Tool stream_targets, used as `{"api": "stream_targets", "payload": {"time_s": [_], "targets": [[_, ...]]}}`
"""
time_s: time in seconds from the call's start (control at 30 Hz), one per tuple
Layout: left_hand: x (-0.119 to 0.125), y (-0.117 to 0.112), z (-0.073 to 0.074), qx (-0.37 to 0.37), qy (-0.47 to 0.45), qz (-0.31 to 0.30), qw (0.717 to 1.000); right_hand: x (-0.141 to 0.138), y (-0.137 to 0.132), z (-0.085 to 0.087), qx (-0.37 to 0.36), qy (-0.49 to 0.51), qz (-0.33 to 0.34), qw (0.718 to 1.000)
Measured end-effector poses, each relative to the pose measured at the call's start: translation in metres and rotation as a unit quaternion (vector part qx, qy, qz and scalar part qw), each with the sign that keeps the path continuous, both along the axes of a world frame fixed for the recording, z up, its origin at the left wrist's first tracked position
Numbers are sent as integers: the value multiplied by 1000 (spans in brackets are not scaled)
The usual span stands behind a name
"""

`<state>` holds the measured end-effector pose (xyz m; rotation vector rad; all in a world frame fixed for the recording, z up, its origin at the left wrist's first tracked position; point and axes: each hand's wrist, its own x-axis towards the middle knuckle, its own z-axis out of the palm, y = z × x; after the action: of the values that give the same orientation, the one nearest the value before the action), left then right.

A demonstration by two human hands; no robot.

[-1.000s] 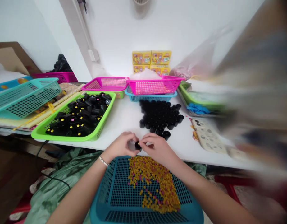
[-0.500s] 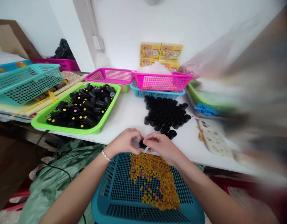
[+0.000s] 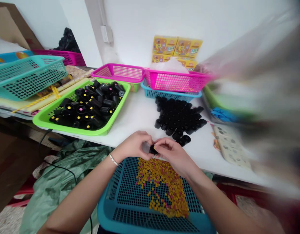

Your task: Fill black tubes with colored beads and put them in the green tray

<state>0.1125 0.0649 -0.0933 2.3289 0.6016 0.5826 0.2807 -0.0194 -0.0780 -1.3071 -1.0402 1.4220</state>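
I have the left hand [image 3: 137,145] pinching a black cylinder [image 3: 153,149] near the twelve-o'clock rim of the teal basket [image 3: 106,214], the right hand [image 3: 175,154] against it, its own pinch unclear; a lopsided push could drop it onto the yellow pieces [image 3: 179,200].

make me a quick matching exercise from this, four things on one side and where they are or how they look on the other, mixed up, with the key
1. left hand
2. lime-green basket
3. yellow and pink bits
4. yellow boxes

A. loose in the dark teal basket
B. stacked by the white wall
C. at a black piece, bracelet on its wrist
D. heaped with black cylinders

Pairs: 1-C, 2-D, 3-A, 4-B
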Motion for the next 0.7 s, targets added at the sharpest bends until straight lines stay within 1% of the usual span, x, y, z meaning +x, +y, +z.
{"api": "stream_targets", "payload": {"time_s": [0.07, 0.17, 0.27, 0.43, 0.6, 0.7], "targets": [[0, 1, -1, -2, 2, 4, 1000, -1, 0, -1, -19, 24, -5, 1000], [0, 1, -1, -1, 2, -1, 1000, -2, 0, -1, -26, 41, -15, 999], [1, 1, -1, 6, 0, 0, 1000, -2, 1, 1, -34, 35, -20, 999], [1, 1, 1, 11, 4, 15, 1000, -2, 2, 3, -62, 21, 15, 998], [1, 2, -1, 7, 10, 22, 1000, -7, 3, 3, -77, 6, -16, 997], [0, 2, -3, 13, 11, 24, 1000, -7, 4, 4, -79, 35, -23, 996]]}}
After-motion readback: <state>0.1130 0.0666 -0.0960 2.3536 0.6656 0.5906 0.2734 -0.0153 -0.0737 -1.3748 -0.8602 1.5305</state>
